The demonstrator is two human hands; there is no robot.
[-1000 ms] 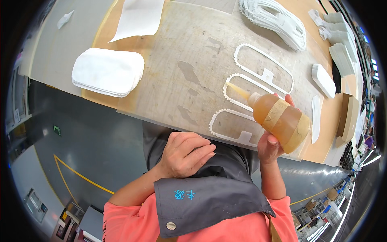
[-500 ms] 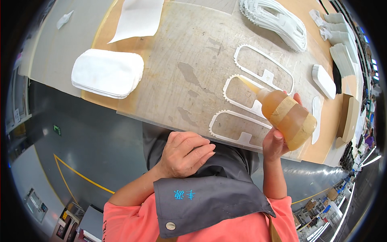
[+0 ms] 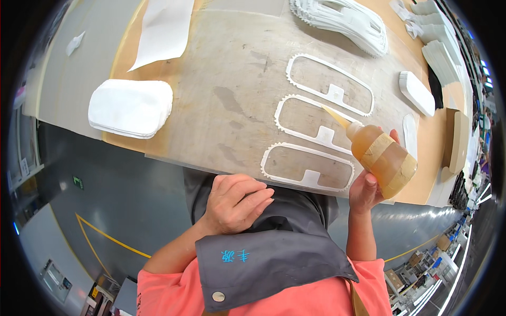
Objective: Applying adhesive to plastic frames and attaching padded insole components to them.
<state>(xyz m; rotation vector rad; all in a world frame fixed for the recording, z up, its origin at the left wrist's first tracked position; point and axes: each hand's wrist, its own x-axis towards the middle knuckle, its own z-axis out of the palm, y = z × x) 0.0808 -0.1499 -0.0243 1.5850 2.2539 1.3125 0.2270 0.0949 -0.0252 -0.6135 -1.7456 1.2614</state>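
My right hand (image 3: 366, 190) is wrapped round a squeeze bottle (image 3: 383, 160) of amber liquid, banded with tan tape. The bottle is tilted, its pointed nozzle (image 3: 336, 116) aimed down and to the left. The nozzle tip meets or hovers just over the far long side of the middle of three white rounded frames (image 3: 326, 136); contact cannot be told. Each frame has a toothed left end and an inner tab. Farther away lies another white frame (image 3: 336, 93), and nearest me a third one (image 3: 312, 178). My left hand (image 3: 236, 204), fingers curled and holding nothing visible, rests before the table edge.
A stack of white rounded pads (image 3: 129, 108) lies at left, below a white sheet (image 3: 164, 31). Several toothed white frames are piled (image 3: 348, 23) at the back. On the right are a white block (image 3: 417, 94), a white strip (image 3: 409, 134) and a cardboard box (image 3: 454, 139).
The nozzle has travelled rightward along the middle frame's far side, away from its toothed end. The whole view has shifted slightly. My left hand keeps its curled pose.
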